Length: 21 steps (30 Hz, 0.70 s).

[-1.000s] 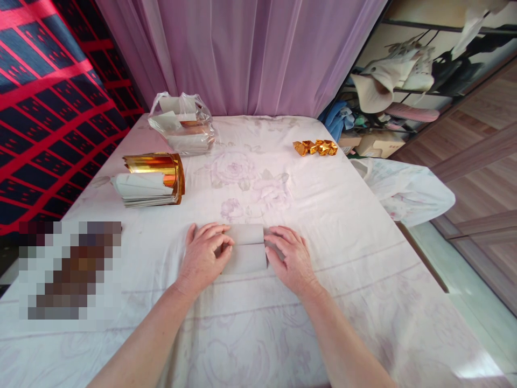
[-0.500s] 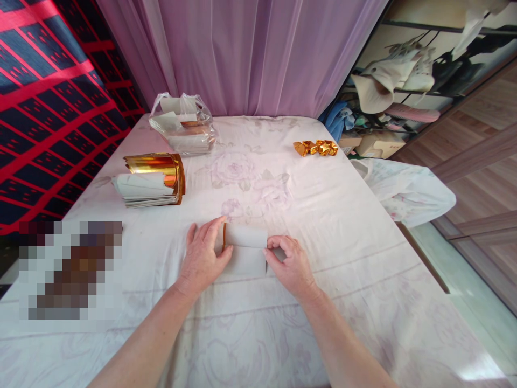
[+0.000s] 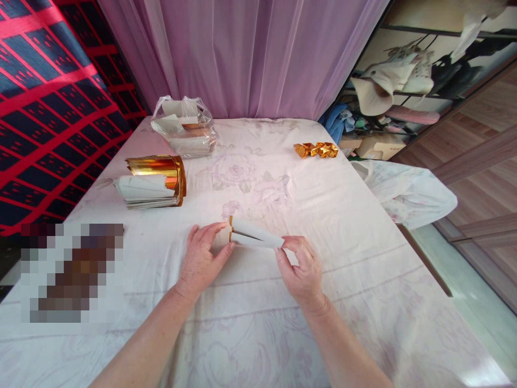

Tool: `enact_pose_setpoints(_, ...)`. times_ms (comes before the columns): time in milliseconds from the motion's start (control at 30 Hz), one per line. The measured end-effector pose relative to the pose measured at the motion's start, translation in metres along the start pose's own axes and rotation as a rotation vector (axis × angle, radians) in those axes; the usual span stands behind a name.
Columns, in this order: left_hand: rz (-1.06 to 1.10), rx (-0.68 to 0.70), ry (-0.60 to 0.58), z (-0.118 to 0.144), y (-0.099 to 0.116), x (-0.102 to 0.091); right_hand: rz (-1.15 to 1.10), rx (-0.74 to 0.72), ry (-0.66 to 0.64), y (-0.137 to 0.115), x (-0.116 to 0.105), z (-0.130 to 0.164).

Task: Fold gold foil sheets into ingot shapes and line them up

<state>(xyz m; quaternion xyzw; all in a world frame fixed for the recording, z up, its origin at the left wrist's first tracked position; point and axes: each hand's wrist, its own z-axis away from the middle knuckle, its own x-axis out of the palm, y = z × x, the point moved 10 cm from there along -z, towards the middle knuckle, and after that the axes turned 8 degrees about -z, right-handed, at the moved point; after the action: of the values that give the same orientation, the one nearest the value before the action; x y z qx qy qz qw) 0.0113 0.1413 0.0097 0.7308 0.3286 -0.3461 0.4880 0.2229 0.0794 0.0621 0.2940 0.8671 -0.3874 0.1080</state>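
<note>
The right hand (image 3: 302,264) pinches the tapered end of a folded white paper (image 3: 257,229) above a flowered table (image 3: 250,328); the left hand (image 3: 205,257), thumb and fingers parted, meets its gold-edged end, grip unclear. Beyond sit a paper stack (image 3: 147,189), plastic bag (image 3: 186,134) and gold foil pieces (image 3: 315,150).

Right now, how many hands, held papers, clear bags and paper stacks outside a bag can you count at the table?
Hands: 2 (left hand, right hand)
Held paper: 1
Clear bag: 1
Unbagged stack: 1
Total: 5
</note>
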Motion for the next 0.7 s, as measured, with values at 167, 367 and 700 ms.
enact_pose_setpoints(167, 0.107, 0.029, 0.078, -0.001, 0.001, -0.007, 0.033, 0.017, -0.031, 0.002, 0.002, -0.001)
enact_pose_setpoints(367, 0.177, 0.026, 0.039, -0.002, 0.0, -0.004, -0.064, 0.178, -0.003, 0.026, 0.005, 0.006)
enact_pose_setpoints(700, 0.254, 0.037, -0.001, -0.007, 0.008, -0.01, -0.163, 0.305, -0.098, 0.044, 0.015, 0.009)
